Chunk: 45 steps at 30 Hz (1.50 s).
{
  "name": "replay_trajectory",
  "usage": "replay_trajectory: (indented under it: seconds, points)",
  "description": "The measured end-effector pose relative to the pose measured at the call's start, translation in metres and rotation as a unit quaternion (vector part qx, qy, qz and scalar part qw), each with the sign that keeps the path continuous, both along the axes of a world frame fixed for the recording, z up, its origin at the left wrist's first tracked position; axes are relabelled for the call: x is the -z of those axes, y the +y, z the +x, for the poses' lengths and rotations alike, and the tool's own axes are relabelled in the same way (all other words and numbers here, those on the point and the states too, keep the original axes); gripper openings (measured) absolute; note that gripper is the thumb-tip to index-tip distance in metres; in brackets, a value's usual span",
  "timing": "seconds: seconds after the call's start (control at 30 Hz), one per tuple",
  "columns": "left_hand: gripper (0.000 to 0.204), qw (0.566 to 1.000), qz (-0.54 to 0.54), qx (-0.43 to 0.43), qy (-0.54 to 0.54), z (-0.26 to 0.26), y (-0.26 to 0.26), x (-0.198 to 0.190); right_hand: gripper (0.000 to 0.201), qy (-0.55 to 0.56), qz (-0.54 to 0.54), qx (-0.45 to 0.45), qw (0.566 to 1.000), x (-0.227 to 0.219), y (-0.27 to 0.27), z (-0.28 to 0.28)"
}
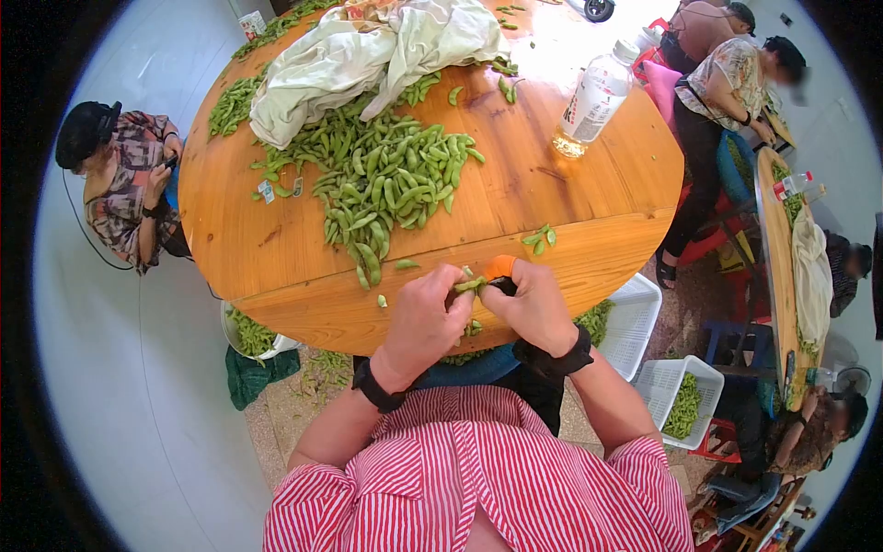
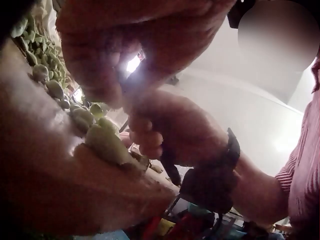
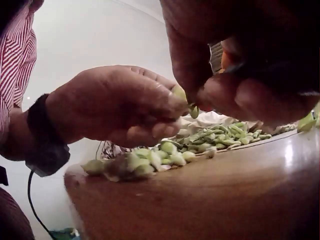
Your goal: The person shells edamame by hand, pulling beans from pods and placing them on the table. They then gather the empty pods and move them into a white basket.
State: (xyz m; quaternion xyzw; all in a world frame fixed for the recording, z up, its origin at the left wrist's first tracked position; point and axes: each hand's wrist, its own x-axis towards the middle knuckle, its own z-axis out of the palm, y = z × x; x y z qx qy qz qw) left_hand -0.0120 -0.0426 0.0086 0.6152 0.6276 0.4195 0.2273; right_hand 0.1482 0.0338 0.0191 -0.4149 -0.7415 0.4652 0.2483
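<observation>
Both hands meet over the table's near edge at a green bean pod (image 1: 470, 285). My left hand (image 1: 421, 311) pinches one end between thumb and fingers. At the other end, my right hand (image 1: 537, 305) pinches the pod, its other fingers curled in. Something orange (image 1: 501, 267) with a dark part sits at the right index finger; its kind does not show clearly. In the right wrist view the pod's green tip (image 3: 193, 111) pokes out between the two hands. A large heap of bean pods (image 1: 386, 184) lies just beyond the left hand on the wooden table (image 1: 267, 304).
A pale cloth (image 1: 322, 78) covers the heap's far side. A bottle of amber drink (image 1: 593, 101) stands at the right; a few pods (image 1: 541, 239) lie nearer. White baskets (image 1: 658, 377) with green contents stand below right, a bucket (image 1: 253, 331) below left. Other people sit around.
</observation>
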Motion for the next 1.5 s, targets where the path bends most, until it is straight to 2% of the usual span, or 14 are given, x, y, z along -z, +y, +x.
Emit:
replay_trajectory:
  seconds: [0.1, 0.2, 0.3, 0.43, 0.5, 0.53, 0.73, 0.83, 1.17, 1.27, 1.33, 1.37, 1.43, 1.5]
  points:
    - [0.017, 0.995, 0.065, -0.001, 0.081, -0.005, 0.006, 0.004, 0.022, -0.05, 0.056, 0.038, 0.996, 0.019, 0.015, 0.01]
    - [0.018, 0.991, 0.002, 0.008, 0.134, -0.013, 0.003, -0.003, 0.019, -0.123, 0.106, 0.066, 0.984, 0.005, 0.035, 0.025]
    - [0.017, 0.993, 0.004, 0.021, 0.12, -0.018, -0.001, -0.004, 0.018, -0.268, 0.236, 0.122, 0.926, -0.007, 0.044, 0.036]
    - [0.017, 0.999, 0.018, 0.003, 0.031, -0.031, -0.011, -0.001, 0.016, -0.232, 0.275, 0.124, 0.925, -0.015, 0.034, 0.028]
    - [0.015, 0.997, 0.033, -0.053, 0.038, -0.044, -0.017, -0.001, 0.012, -0.171, 0.293, 0.011, 0.941, -0.001, 0.024, 0.014]
    - [0.015, 0.997, 0.032, -0.055, 0.043, -0.051, -0.02, -0.001, 0.012, -0.166, 0.292, 0.01, 0.942, 0.004, 0.02, 0.006]
    - [0.021, 0.974, -0.035, -0.106, 0.197, -0.068, -0.036, -0.003, 0.016, -0.206, 0.221, -0.114, 0.946, -0.001, 0.002, -0.026]
    - [0.024, 0.97, -0.038, -0.12, 0.207, -0.058, -0.035, -0.001, 0.014, -0.166, 0.221, -0.151, 0.949, 0.001, -0.005, -0.025]
    - [0.021, 0.955, -0.099, -0.064, 0.273, -0.059, -0.013, 0.003, 0.02, -0.138, 0.205, -0.111, 0.963, -0.007, 0.0, -0.006]
    - [0.017, 0.966, -0.012, -0.066, 0.249, -0.055, -0.018, 0.008, 0.013, -0.079, 0.195, -0.088, 0.974, -0.003, -0.009, -0.017]
    - [0.013, 0.987, -0.098, -0.09, -0.095, -0.048, -0.021, 0.003, 0.019, -0.067, 0.142, -0.088, 0.984, -0.007, -0.016, -0.022]
    - [0.013, 0.987, -0.099, -0.088, -0.096, -0.045, -0.023, 0.001, 0.021, -0.051, 0.119, -0.086, 0.988, -0.011, -0.018, -0.025]
    - [0.012, 0.952, -0.132, -0.061, -0.268, -0.04, -0.025, -0.003, 0.021, -0.044, 0.11, -0.079, 0.99, -0.013, -0.021, -0.027]
    - [0.012, 0.956, -0.13, -0.041, -0.261, -0.035, -0.027, -0.002, 0.022, -0.035, 0.101, -0.072, 0.992, -0.012, -0.021, -0.026]
